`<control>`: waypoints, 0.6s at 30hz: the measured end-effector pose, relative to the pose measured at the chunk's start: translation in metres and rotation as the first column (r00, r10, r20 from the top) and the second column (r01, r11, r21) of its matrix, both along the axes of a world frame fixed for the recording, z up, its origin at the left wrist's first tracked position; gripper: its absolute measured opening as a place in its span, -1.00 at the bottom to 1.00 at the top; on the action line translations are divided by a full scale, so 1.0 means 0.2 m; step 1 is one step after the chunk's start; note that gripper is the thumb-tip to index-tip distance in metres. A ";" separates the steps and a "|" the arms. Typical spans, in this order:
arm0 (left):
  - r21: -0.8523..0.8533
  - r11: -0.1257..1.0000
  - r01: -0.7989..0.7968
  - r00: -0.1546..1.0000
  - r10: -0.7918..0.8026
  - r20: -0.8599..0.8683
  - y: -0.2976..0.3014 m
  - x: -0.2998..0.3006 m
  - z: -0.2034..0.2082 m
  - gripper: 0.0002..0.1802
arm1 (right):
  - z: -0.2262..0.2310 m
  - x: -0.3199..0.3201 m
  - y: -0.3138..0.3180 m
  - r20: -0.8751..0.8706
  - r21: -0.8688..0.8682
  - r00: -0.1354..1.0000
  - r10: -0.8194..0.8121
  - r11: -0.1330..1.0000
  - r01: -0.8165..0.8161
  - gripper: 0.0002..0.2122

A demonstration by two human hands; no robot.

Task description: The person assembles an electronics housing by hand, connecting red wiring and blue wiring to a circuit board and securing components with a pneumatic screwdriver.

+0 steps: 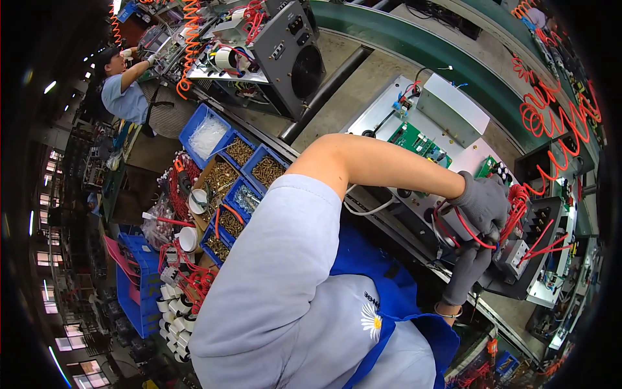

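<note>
"Workshop clutter fills my feed: a green conveyor rail (382, 24) bends across the top, and coiled orange-red hoses (551, 126) hang at the right. What do you get near the wearer's side?"

"From my end, blue bins (225, 141) of brass-coloured pieces sit left of the raised elbow. Above them I have a grey chassis (301, 68) with a round fan, and a co-worker (126, 97) in a light blue shirt at the far left."

"And the hands?"

"Both wear grey gloves. I see the left hand (483, 202) reaching over from above, fingers bent downward; the right hand (468, 269) comes up from below, a bracelet at its wrist. Their fingertips meet, or nearly so."

"Where's the piece in hand?"

"I make it a red wire (464, 225), curving down beside the left hand to where the fingers come together. It lies at the right end of an open metal unit. A bundle of red wires (516, 207) stands just right of the left hand, and a whitish block (512, 256) sits right of both."

"Is either grip closed on it?"

"I can't tell for either one; the gloves overlap too much. Further up that unit I have a green circuit board (414, 139), with a silver metal cover (453, 109) beside it."
</note>
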State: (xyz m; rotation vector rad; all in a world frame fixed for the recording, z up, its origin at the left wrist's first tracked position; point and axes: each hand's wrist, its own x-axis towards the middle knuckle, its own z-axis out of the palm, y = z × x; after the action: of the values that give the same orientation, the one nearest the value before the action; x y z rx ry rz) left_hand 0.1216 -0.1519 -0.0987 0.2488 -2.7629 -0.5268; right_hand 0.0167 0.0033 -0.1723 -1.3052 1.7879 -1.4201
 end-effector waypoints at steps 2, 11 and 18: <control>0.059 0.998 0.004 1.000 -0.005 0.012 -0.01 -0.01 -0.02 -0.62 | 0.00 -0.01 -0.01 -0.038 0.079 0.999 -0.009 0.997 0.012 -0.77; 0.105 0.994 0.010 1.000 -0.010 0.006 -0.03 -0.02 -0.07 -0.65 | 0.06 0.06 -0.02 0.050 0.071 0.996 -0.068 0.995 0.065 -0.82; 0.123 0.992 -0.020 0.999 0.015 0.042 -0.02 -0.02 -0.06 -0.65 | 0.01 0.03 -0.02 0.088 0.077 0.994 -0.064 0.995 0.057 -0.75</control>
State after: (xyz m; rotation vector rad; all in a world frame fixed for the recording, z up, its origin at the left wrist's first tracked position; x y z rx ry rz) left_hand 0.1170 -0.1553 -0.1114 0.3158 -2.7687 -0.6971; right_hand 0.0234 -0.0013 -0.1701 -1.1398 1.8165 -1.4076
